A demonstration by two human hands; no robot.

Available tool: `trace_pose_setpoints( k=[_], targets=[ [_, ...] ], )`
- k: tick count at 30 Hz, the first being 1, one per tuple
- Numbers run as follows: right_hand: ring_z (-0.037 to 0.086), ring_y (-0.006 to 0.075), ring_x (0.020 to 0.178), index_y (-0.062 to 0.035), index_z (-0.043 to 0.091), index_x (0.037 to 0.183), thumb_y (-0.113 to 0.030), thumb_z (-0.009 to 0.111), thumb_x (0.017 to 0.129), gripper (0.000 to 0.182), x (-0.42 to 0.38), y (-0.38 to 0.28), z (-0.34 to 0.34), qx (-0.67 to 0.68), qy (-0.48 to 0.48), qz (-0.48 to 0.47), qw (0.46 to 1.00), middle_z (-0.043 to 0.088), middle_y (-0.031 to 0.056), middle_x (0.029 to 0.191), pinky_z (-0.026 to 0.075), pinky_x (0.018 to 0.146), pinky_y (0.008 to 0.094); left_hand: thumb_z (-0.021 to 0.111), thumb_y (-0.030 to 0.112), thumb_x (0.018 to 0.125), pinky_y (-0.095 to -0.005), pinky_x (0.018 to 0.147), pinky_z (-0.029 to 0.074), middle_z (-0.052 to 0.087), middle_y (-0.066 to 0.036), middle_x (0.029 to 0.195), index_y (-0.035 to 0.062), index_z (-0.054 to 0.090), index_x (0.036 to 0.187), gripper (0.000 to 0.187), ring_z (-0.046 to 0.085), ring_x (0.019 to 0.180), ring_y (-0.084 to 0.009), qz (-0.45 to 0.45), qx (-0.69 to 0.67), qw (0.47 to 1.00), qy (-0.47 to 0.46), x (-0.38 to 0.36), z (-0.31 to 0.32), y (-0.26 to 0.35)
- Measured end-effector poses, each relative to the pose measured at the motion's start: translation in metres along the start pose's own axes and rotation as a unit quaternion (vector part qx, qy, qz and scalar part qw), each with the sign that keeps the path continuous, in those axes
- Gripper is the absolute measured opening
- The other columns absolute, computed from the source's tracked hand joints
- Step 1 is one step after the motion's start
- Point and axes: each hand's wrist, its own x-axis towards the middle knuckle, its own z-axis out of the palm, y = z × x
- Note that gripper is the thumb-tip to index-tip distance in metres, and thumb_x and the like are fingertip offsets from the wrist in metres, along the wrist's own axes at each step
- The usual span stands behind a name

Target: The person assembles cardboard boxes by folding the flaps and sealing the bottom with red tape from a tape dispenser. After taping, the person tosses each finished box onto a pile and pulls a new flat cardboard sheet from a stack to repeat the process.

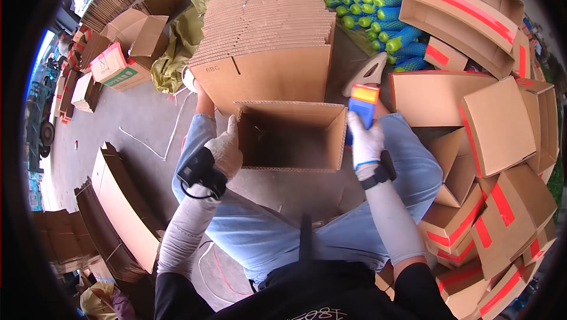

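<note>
We likely steady the box (292, 114), left hand (225, 153) against it, grip unclear, right hand (368, 141) clutching the blue tool (362, 109). Next needs square walls.

1. The right hand (367, 140) is hiding part of a blurred blue-and-orange tool (362, 109).
2. Shadow is obscuring the inside of the open box (334, 143).
3. The near edge is cutting off the black shirt (295, 287).
4. The far edge is cropping the cardboard stack (266, 15).

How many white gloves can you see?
2: one on the left hand, at the open box; one on the right hand, holding a blue-and-orange tool. Others may be hidden.
</note>
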Motion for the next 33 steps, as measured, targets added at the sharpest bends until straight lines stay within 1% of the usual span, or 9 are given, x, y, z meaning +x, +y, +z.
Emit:
trace_pose_setpoints(
  k=[3,7,12,13,17,24,29,32,33],
  targets=[
    [0.062,0.0118,0.089,-0.0011,0.061,0.12,-0.022,0.065,0.094,0.033,-0.012,-0.01,-0.049,0.202,-0.097,0.025,0.974,0.066,0.0021,0.104,0.05,0.08,0.0279,0.056,0.013,0.084,-0.0402,0.066,0.058,0.062,-0.023,0.117,0.0,0.031,0.147,0.069,0.072,0.078,-0.0313,0.017,0.065,0.998,0.011,0.004,0.013,0.01],
    [0.065,0.0218,0.108,0.0002,0.049,0.134,-0.033,0.07,0.09,0.059,-0.015,-0.021,-0.099,0.413,-0.296,0.005,0.861,0.065,0.011,0.118,0.052,0.097,0.038,0.062,0.024,0.086,-0.0456,0.071,0.057,0.063,-0.019,0.106,-0.0005,0.036,0.142,0.067,0.07,0.082,-0.0364,0.047,0.012,0.996,0.08,0.011,0.019,0.039],
    [0.063,0.0186,0.109,0.0022,0.043,0.138,-0.052,0.08,0.076,0.09,-0.001,-0.05,-0.076,0.235,-0.33,-0.04,0.914,0.062,0.0091,0.125,0.051,0.095,0.0346,0.067,0.048,0.085,-0.0421,0.073,0.056,0.068,-0.015,0.1,0.0058,0.07,0.098,0.044,0.069,0.085,-0.0319,0.188,-0.186,0.95,0.166,0.007,0.019,0.041],
    [0.063,0.0175,0.108,0.0032,0.045,0.136,-0.054,0.079,0.076,0.09,0.002,-0.051,-0.069,0.221,-0.363,-0.053,0.904,0.063,0.0085,0.122,0.05,0.094,0.0327,0.058,0.062,0.087,-0.0426,0.073,0.056,0.07,-0.017,0.088,0.0063,0.073,0.081,0.058,0.07,0.083,-0.03,0.102,-0.077,0.992,0.008,0.0,0.008,0.048],
    [0.063,0.0171,0.108,0.002,0.051,0.133,-0.053,0.079,0.077,0.083,0.01,-0.063,-0.048,0.239,-0.395,-0.024,0.887,0.065,0.0084,0.119,0.05,0.095,0.0323,0.042,0.074,0.089,-0.0434,0.069,0.056,0.07,-0.016,0.081,0.0062,0.074,0.073,0.076,0.07,0.075,-0.0316,0.24,-0.072,0.967,0.04,0.002,0.024,0.041],
    [0.058,0.0117,0.094,0.0,0.06,0.118,-0.04,0.08,0.08,0.058,0.003,0.002,0.025,-0.004,-0.453,-0.06,0.889,0.065,0.0047,0.106,0.049,0.085,0.0295,0.036,0.076,0.089,-0.0435,0.069,0.055,0.067,-0.015,0.067,0.0051,0.073,0.07,0.082,0.069,0.072,-0.0317,0.231,0.052,0.971,-0.036,0.002,0.019,0.055],
    [0.064,0.018,0.103,0.0011,0.053,0.131,-0.043,0.075,0.085,0.068,0.001,-0.033,0.003,0.303,-0.307,-0.056,0.901,0.065,0.0082,0.115,0.05,0.094,0.0347,0.034,0.069,0.095,-0.0463,0.072,0.053,0.066,-0.018,0.072,0.0057,0.071,0.077,0.075,0.067,0.076,-0.0371,0.229,0.017,0.969,-0.085,0.019,0.007,0.055],
    [0.065,0.021,0.104,0.0017,0.051,0.132,-0.05,0.076,0.081,0.076,0.021,-0.064,-0.051,0.43,-0.392,-0.031,0.813,0.065,0.0109,0.117,0.051,0.093,0.0362,0.028,0.065,0.097,-0.0455,0.068,0.054,0.066,-0.016,0.066,0.0091,0.072,0.073,0.075,0.069,0.071,-0.033,0.23,-0.039,0.972,0.035,0.05,0.032,0.044],
    [0.066,0.0199,0.099,0.0019,0.052,0.129,-0.051,0.078,0.078,0.078,0.025,-0.062,-0.063,0.401,-0.406,-0.032,0.821,0.065,0.0102,0.112,0.053,0.086,0.0342,0.041,0.048,0.098,-0.0455,0.069,0.054,0.069,-0.015,0.078,0.0093,0.071,0.081,0.052,0.069,0.076,-0.0338,0.207,-0.05,0.977,0.018,0.046,0.018,0.054]
  ],
)
